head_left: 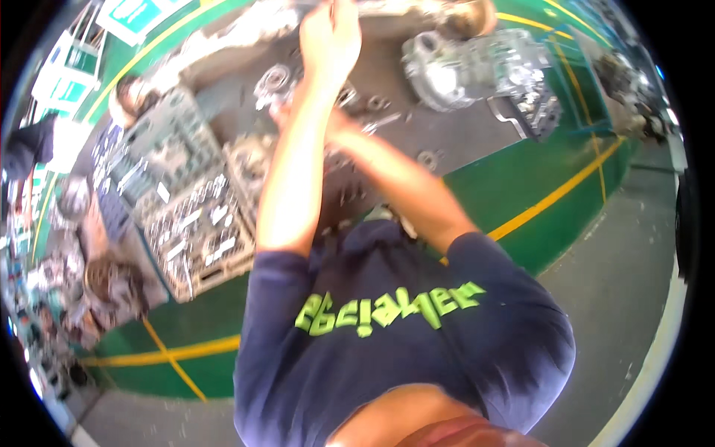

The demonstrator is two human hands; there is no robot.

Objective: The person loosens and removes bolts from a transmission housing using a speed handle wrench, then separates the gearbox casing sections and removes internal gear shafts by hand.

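Round metal part (274, 80), right hand (281, 115) seemingly touching

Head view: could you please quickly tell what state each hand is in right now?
Left hand: at the top edge; open or closed cannot be told.
Right hand: mostly hidden behind left forearm; grip cannot be told.

Green floor (540, 242), yellow lines (557, 189), gray walkway (603, 298)

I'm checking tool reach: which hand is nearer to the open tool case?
Right. The right hand, partly hidden behind the left forearm, is right of the tool case; the left hand is farther off, higher up in the picture.
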